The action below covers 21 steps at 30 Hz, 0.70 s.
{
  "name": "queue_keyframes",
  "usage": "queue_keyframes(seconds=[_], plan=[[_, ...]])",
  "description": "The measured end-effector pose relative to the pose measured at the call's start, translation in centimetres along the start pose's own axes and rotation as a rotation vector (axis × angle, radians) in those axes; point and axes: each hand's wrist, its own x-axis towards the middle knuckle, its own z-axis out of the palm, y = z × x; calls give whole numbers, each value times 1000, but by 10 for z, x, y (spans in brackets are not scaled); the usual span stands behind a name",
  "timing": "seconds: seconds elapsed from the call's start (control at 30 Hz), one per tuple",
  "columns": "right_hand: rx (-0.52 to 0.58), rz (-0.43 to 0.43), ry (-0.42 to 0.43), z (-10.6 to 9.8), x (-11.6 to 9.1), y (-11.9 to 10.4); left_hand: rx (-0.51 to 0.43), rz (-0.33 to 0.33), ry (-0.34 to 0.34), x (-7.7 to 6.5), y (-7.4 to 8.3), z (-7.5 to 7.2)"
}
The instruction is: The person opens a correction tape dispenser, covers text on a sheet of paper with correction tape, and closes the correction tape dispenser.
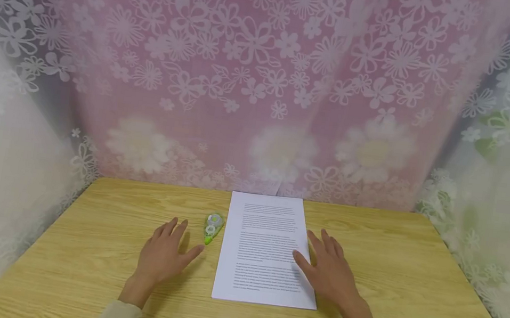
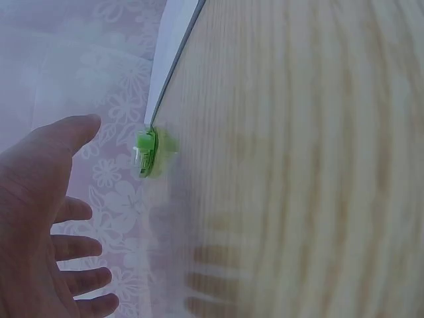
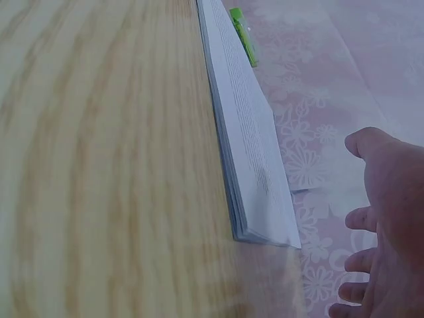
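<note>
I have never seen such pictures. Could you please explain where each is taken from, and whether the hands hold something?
There is no machine, only a person's left hand and right hand. The wide picture is taken from the head; the other two are taken from the left and right wrists, so the scene looks turned sideways. On the wooden table lie a stack of printed paper and, to its left, what looks like a green correction tape. Both hands are open and hold nothing.
</note>
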Motion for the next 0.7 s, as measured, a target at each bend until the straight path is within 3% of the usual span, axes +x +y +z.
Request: queue_keyframes(seconds=[0.7], plan=[[64,9,-18,10,9,-12,-29,-28,21,7,4,8]])
